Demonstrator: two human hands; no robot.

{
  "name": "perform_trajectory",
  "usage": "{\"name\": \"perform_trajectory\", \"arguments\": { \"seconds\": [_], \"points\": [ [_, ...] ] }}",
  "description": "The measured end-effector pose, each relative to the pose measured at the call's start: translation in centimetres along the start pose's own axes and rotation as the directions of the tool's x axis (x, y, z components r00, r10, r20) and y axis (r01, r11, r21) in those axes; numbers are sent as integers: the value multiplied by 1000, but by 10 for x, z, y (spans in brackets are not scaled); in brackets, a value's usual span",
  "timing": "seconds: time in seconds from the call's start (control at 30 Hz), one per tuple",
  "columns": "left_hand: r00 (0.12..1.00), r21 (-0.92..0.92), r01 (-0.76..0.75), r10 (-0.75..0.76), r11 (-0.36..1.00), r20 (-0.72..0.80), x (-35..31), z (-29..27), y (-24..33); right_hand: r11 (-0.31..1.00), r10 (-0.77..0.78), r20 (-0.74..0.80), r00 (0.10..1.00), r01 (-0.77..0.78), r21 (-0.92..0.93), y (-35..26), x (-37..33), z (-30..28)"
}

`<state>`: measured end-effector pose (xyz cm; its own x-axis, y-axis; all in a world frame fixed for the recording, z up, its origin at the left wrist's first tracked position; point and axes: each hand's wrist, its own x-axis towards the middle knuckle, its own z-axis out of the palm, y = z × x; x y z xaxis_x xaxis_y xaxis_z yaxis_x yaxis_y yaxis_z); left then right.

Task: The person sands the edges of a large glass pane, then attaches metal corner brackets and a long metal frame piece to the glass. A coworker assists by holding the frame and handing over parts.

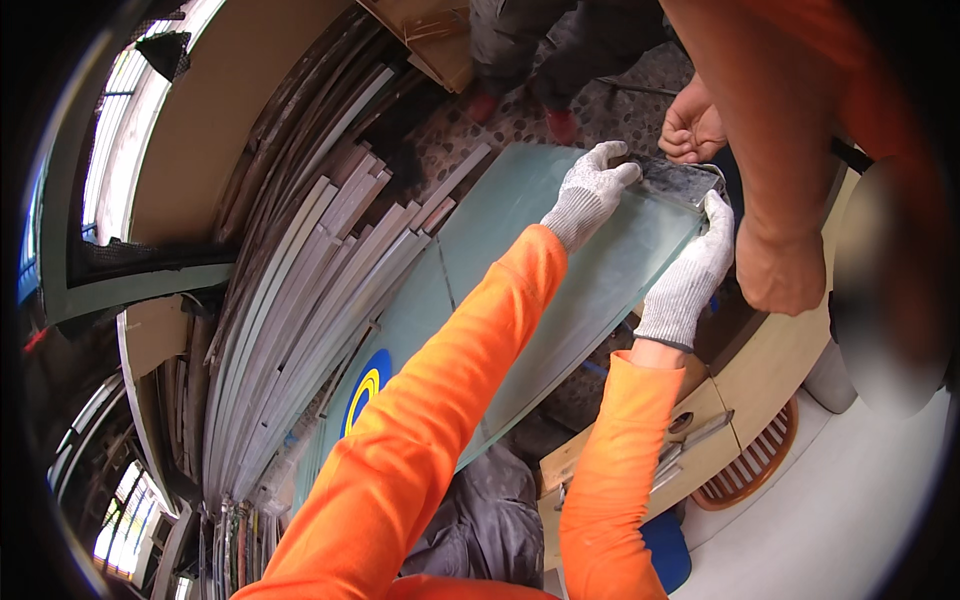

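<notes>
A large frosted glass panel (540, 300) slants away in front of me, with a dark grey rectangular fitting (672, 182) at its far right corner. My left hand (592, 192), in a pale knit glove, curls its fingers at the fitting's left end, over the glass face. From the right, my right hand (692, 265), gloved the same way, grips the fitting's other end beside the panel edge; its palm side is hidden. Another person's bare hand (694, 122) is loosely curled just beyond the fitting. A second bare hand (785, 272) hangs closed to the right of my right glove.
Long metal profiles (330, 250) lean in a dense stack at the left. Someone's dark trouser legs (540, 45) and red shoes stand on the pebbled floor (430, 150) ahead. A wooden cabinet (700, 420) and an orange slatted basket (750, 465) are at the right.
</notes>
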<state>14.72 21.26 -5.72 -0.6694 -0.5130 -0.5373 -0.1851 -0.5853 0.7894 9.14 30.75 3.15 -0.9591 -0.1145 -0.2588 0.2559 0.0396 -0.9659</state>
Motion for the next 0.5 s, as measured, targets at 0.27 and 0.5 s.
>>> {"name": "perform_trajectory", "arguments": {
  "seconds": [0.27, 0.5],
  "points": [
    [1000, -57, 19, -19, 998, -7, 1, -1, -3, 997, 30, 133, 991, -20, -79, 12, -64, -11],
    [986, 27, -110, 113, 994, -124, -1, 10, -5, 987, 157, 180, 971, -148, -62, 18, -158, -20]
  ]
}}
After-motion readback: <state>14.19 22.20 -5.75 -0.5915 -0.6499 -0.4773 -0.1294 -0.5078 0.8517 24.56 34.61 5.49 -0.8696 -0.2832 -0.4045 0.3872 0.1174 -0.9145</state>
